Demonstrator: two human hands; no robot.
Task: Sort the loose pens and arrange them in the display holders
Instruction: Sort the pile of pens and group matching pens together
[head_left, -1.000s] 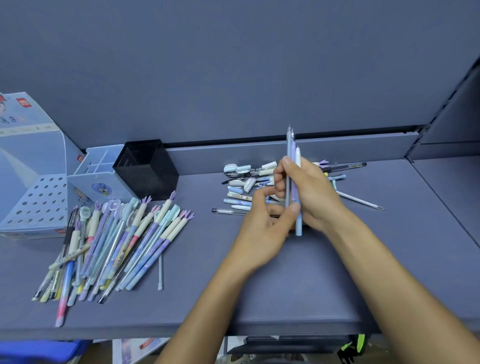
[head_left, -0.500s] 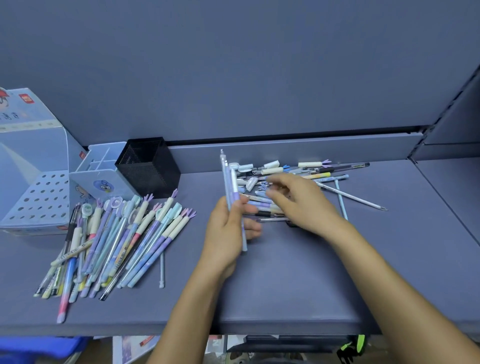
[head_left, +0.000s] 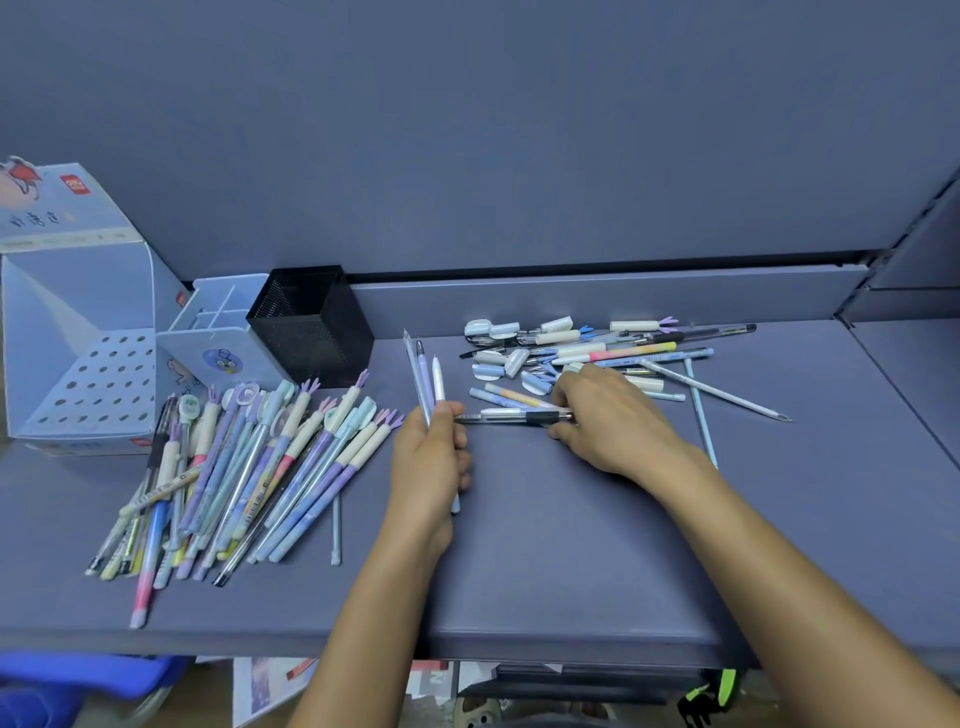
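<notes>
Over the grey desktop (head_left: 571, 545), the left hand (head_left: 431, 457) grips three pens (head_left: 427, 379) upright (tips up); the right hand (head_left: 615, 415) pinches a clear pen (head_left: 511, 415) lying beside the loose pile (head_left: 597, 353), with sorted pens (head_left: 249, 467) and black holder (head_left: 311, 322) further left.

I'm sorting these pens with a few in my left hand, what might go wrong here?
The pen bundle fans out of the left hand; one may slip if the right hand brings the clear pen over. Sweeping through the unsorted pile could scatter its loose caps. The pink-tipped pen lies near the edge of the shelf and might roll off.
</notes>
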